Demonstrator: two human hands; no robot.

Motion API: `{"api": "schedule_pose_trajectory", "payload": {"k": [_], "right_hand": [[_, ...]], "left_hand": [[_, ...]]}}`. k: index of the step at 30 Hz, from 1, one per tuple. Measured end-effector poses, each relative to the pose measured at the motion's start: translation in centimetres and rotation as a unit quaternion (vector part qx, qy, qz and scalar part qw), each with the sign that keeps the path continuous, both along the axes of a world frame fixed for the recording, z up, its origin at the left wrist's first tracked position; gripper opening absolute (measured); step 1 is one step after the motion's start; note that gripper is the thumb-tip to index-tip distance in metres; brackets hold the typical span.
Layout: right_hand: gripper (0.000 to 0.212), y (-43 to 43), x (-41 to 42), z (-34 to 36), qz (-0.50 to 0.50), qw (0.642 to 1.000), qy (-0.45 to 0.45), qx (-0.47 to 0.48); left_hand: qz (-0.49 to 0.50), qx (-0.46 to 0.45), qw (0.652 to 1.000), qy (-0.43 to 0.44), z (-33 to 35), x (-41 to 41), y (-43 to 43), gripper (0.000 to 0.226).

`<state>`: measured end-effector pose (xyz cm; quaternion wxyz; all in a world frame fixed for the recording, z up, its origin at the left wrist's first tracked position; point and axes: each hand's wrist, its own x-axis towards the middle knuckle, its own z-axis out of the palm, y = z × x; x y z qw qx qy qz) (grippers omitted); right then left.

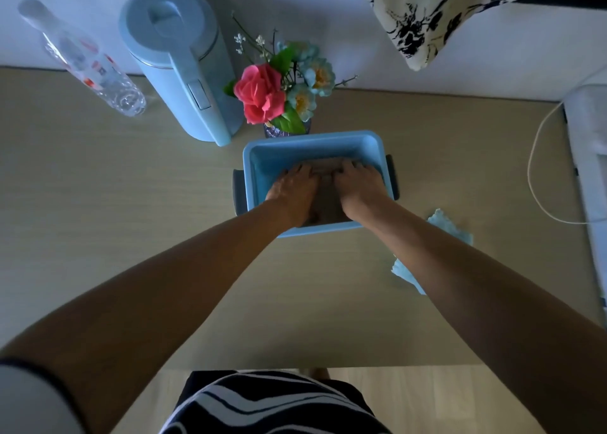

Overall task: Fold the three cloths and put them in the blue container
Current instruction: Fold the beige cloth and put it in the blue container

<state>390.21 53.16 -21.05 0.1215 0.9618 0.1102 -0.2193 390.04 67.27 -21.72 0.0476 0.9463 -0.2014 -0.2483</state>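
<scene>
The fingers (303, 171) of the left hand (294, 192) lie flat and close together, pressing down on a folded brown cloth (325, 200); the fingers of the right hand (358, 187) do the same beside them, slightly spread. Neither hand pinches the fabric; both palms rest on top of it. The brown cloth sits inside the blue container (313, 149), filling much of its floor between the two hands. Whether another cloth lies under it cannot be told.

A light blue cloth (450, 228) lies on the worktop (131, 220) near the container's right side, partly hidden by the right forearm and apparently not yet folded. A third cloth is not visible.

The likely risk is that the fold springs open or drags upward if the palms lift unevenly, since the fabric is only pressed, not tucked. The right forearm crosses over the blue cloth and could sweep it toward the worktop's edge on withdrawal. The vase of artificial flowers (279, 95) stands just behind the container and could tip if the container is pushed.

The worktop is pale wood-grain, dimly lit. A blue kettle (184, 69) and a clear plastic bottle (88, 59) stand at the back left, a white cable (538, 171) loops on the right, and a patterned cushion (437, 16) rests beyond.
</scene>
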Motion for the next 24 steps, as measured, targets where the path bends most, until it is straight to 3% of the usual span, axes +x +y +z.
{"api": "schedule_pose_trajectory", "payload": {"k": [7, 10, 13, 16, 19, 21, 24], "right_hand": [[0.040, 0.4, 0.1, -0.3, -0.021, 0.999, 0.018, 0.020], [0.035, -0.1, 0.3, 2.0, -0.085, 0.988, 0.014, 0.128], [0.039, -1.9, -0.8, 5.3, -0.173, 0.936, -0.085, 0.295], [0.029, -4.6, -4.1, 7.8, -0.243, 0.829, -0.246, 0.440], [0.023, -7.4, -8.5, 7.8, -0.344, 0.733, -0.305, 0.501], [0.023, -8.8, -11.2, 5.7, -0.409, 0.711, -0.295, 0.491], [0.031, -10.7, -15.2, 0.4, -0.452, 0.745, -0.240, 0.429]], "left_hand": [[0.016, 0.009, 1.000, 0.024, -1.1, 0.2, 0.4, 0.072], [0.081, -0.069, 0.994, 0.038, 0.0, -0.1, 0.8, 0.076], [0.166, -0.205, 0.965, 0.011, 2.1, -1.2, 1.0, 0.075], [0.207, -0.301, 0.929, -0.054, 5.2, -3.6, 0.5, 0.064], [0.170, -0.368, 0.909, -0.098, 7.8, -7.4, -0.9, 0.051], [0.144, -0.389, 0.904, -0.100, 8.1, -9.8, -1.8, 0.046], [0.131, -0.401, 0.904, -0.067, 7.5, -12.7, -3.1, 0.043]]}}
